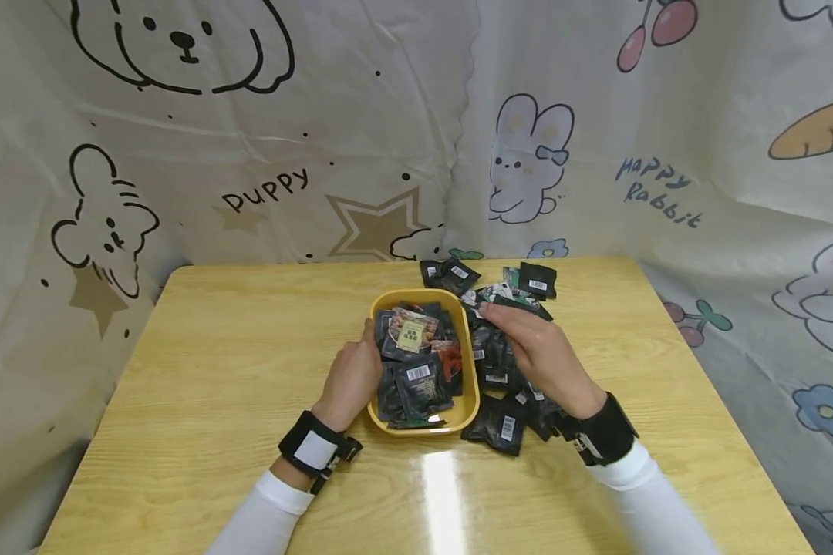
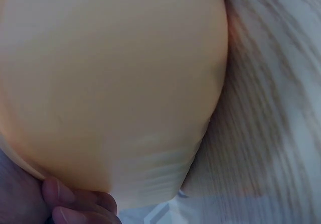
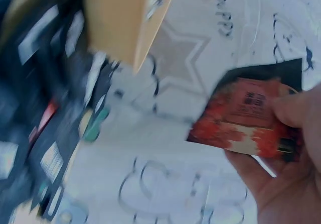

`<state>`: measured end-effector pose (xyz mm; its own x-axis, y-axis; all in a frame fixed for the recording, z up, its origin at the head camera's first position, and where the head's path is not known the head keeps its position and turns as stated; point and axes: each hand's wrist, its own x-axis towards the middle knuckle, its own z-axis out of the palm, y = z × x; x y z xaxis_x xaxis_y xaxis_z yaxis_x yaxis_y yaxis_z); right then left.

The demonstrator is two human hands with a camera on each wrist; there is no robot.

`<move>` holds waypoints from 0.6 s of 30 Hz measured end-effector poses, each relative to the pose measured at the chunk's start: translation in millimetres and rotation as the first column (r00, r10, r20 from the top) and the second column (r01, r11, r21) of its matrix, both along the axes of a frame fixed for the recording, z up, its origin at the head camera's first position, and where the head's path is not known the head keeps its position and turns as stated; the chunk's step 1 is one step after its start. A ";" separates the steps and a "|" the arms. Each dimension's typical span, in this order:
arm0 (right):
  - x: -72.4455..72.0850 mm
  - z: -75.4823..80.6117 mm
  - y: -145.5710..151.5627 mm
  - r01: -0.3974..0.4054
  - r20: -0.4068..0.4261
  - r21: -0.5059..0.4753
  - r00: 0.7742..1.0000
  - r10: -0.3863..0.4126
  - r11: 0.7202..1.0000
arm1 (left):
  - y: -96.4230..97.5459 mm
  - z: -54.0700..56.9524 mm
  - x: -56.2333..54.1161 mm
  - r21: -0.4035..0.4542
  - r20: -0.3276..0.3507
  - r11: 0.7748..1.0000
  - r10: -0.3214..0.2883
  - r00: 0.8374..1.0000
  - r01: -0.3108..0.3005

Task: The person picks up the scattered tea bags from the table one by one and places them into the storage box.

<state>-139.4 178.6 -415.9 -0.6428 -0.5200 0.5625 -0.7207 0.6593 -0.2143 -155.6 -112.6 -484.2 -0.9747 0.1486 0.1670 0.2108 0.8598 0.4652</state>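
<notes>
A yellow plastic bin [image 1: 470,416] holds several dark seasoning sachets [image 1: 423,383], some with printed food pictures facing up. My left hand [image 1: 350,381] grips the bin's left side; in the left wrist view its curled fingers [image 2: 75,201] lie against the pale outer wall. Over the loose sachets right of the bin is my right hand [image 1: 544,358]. It pinches one sachet [image 3: 246,111] between thumb and fingers, with the red printed face and a small label showing in the right wrist view.
More black sachets [image 1: 502,425] lie in a loose heap along the bin's right side, some with white barcode labels. Others [image 1: 537,280] lie near the back edge of the wooden table [image 1: 250,331]. A printed cloth [image 1: 264,123] hangs behind the table.
</notes>
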 end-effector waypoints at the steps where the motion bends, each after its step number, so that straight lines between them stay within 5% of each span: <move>1: -3.6 -0.4 -9.4 -0.030 -0.011 0.002 0.999 0.031 1.000 | -0.5 -0.3 0.3 -0.003 -0.007 1.000 -0.002 1.000 0.002; 4: -9.4 -6.5 -34.5 -0.117 0.048 0.098 0.992 0.113 0.988 | -1.1 -1.5 1.1 -0.004 -0.037 1.000 -0.005 0.999 0.004; 8: -7.2 -16.7 -47.6 -0.187 0.252 0.240 0.960 0.125 0.953 | 0.7 -2.0 2.1 0.005 -0.041 1.000 -0.010 0.999 0.010; 18: -14.8 -27.1 11.5 0.054 0.383 0.268 0.910 -0.158 0.962 | -1.3 -2.9 2.7 -0.002 -0.017 1.000 0.008 1.000 -0.008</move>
<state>-154.2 190.1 -443.0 -0.8441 -0.5244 0.1117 -0.5325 0.7958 -0.2883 -152.8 -113.8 -487.1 -0.9728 0.1412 0.1836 0.2119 0.8625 0.4596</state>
